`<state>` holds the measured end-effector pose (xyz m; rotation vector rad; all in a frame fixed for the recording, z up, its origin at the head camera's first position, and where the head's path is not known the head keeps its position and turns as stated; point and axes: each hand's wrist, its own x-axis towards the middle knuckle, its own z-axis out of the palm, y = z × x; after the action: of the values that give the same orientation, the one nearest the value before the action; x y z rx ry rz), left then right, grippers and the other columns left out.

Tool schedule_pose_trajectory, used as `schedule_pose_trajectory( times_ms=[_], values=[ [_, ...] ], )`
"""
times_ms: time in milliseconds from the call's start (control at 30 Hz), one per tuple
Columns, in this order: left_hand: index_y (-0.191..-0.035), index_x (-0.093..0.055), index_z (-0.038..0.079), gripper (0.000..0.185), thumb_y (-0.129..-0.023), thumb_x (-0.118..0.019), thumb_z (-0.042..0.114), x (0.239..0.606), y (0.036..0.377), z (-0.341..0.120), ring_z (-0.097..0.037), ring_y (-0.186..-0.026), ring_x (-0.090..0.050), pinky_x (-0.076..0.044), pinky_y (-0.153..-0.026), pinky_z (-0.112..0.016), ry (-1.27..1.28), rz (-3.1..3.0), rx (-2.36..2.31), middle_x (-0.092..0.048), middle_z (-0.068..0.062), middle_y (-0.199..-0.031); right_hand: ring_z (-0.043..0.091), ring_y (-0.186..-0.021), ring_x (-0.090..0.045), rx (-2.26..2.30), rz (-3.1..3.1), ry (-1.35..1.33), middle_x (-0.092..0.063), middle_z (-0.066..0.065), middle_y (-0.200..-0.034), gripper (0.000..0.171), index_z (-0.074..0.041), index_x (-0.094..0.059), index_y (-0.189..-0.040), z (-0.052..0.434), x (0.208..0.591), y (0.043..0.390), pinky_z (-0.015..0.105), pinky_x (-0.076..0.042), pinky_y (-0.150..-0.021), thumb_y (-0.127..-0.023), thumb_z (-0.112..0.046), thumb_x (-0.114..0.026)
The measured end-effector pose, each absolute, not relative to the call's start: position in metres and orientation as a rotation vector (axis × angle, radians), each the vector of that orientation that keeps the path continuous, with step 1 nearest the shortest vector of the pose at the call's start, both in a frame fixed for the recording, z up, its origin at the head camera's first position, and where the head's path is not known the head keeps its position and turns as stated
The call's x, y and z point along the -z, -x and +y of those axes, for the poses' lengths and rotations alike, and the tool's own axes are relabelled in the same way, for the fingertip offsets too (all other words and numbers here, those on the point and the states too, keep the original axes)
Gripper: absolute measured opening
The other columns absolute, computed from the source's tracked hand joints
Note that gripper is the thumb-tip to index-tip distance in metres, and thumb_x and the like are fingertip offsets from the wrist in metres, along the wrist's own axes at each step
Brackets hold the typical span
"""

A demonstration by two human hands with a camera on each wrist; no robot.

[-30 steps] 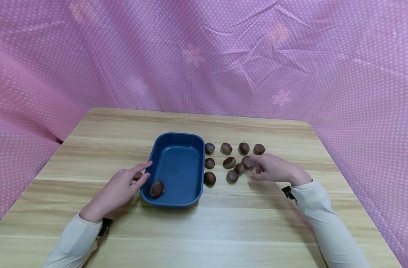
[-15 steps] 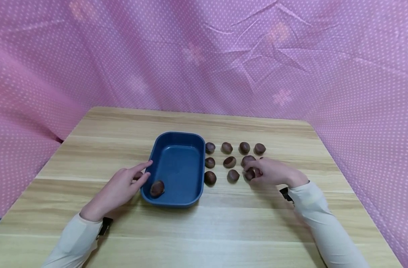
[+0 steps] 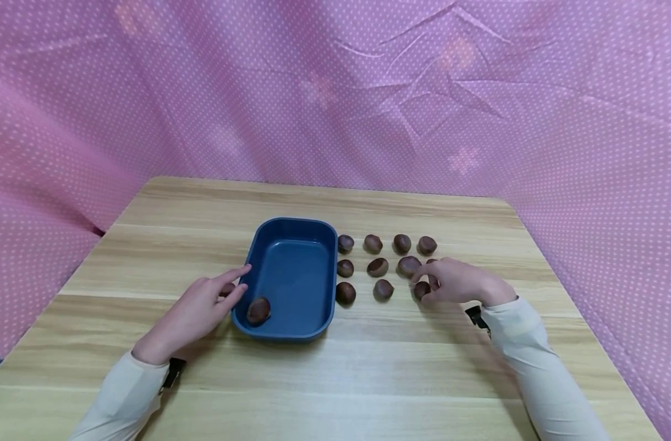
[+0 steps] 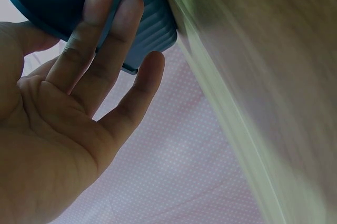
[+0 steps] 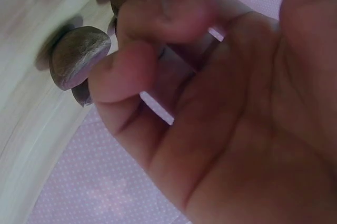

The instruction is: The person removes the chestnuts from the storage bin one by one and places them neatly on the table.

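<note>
My left hand [image 3: 200, 306] is at the left side of a deep blue plastic box [image 3: 329, 318], thumb and index fingertips right at its rim. In the left wrist view the other fingers [image 4: 121, 21] extend along the box's ribbed outer wall. Inside the box, a single chestnut [image 3: 258, 311] lies in the near left corner. To the right, my right hand [image 3: 459, 282] pinches a chestnut [image 3: 422, 290] low over the table, with fingers curled in the right wrist view. Another chestnut [image 3: 409, 266] sits just beyond its fingertips, and one [image 3: 431, 261] is partly hidden behind the hand.
Several chestnuts stand in rough rows between the box and my right hand, including a far-row chestnut [image 3: 373, 244], a middle chestnut [image 3: 377, 267] and a near chestnut [image 3: 383, 290]. The wooden table [image 3: 368, 380] ends at a pink dotted curtain [image 3: 335, 92].
The right hand has shifted a chestnut from the cluster rightward and toward the near row, separating it from its neighbours. The left hand and the box stay in place.
</note>
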<state>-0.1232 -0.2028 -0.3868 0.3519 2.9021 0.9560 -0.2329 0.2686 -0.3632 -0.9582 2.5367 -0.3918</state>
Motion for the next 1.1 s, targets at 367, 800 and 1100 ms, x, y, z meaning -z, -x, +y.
schedule_pose_trajectory(
  times_ms=[367, 800, 1100],
  values=[
    [-0.153, -0.047, 0.007, 0.050, -0.110, -0.049, 0.032, 0.388, 0.123, -0.202, -0.013, -0.056, -0.042, -0.037, -0.051, -0.027, -0.351, 2.898, -0.959, -0.043, 0.005, -0.065, 0.007, -0.068, -0.056, 0.428, 2.532, 0.936, -0.063, -0.007, -0.077, 0.027, -0.013, -0.071, -0.115, 0.269, 0.361, 0.232, 0.028, -0.047, -0.065, -0.090, -0.021, -0.077],
    [-0.153, -0.047, 0.005, 0.049, -0.109, -0.051, 0.028, 0.387, 0.124, -0.205, -0.015, -0.063, -0.052, -0.039, -0.052, -0.029, -0.357, 2.901, -0.979, -0.072, -0.019, -0.119, 0.020, -0.083, -0.069, 0.913, 2.379, 1.214, -0.075, -0.006, -0.105, 0.040, -0.020, -0.061, -0.138, 0.213, 0.336, 0.240, 0.029, -0.053, -0.071, -0.099, -0.026, -0.070],
    [-0.152, -0.048, 0.006, 0.049, -0.109, -0.051, 0.029, 0.389, 0.125, -0.206, -0.016, -0.074, -0.060, -0.042, -0.056, -0.028, -0.369, 2.909, -0.977, -0.072, -0.018, -0.117, 0.004, -0.094, -0.071, 0.823, 2.234, 1.346, -0.076, -0.008, -0.103, 0.040, -0.017, -0.061, -0.138, 0.116, 0.335, 0.240, 0.026, -0.056, -0.085, -0.100, -0.025, -0.069]
  ],
)
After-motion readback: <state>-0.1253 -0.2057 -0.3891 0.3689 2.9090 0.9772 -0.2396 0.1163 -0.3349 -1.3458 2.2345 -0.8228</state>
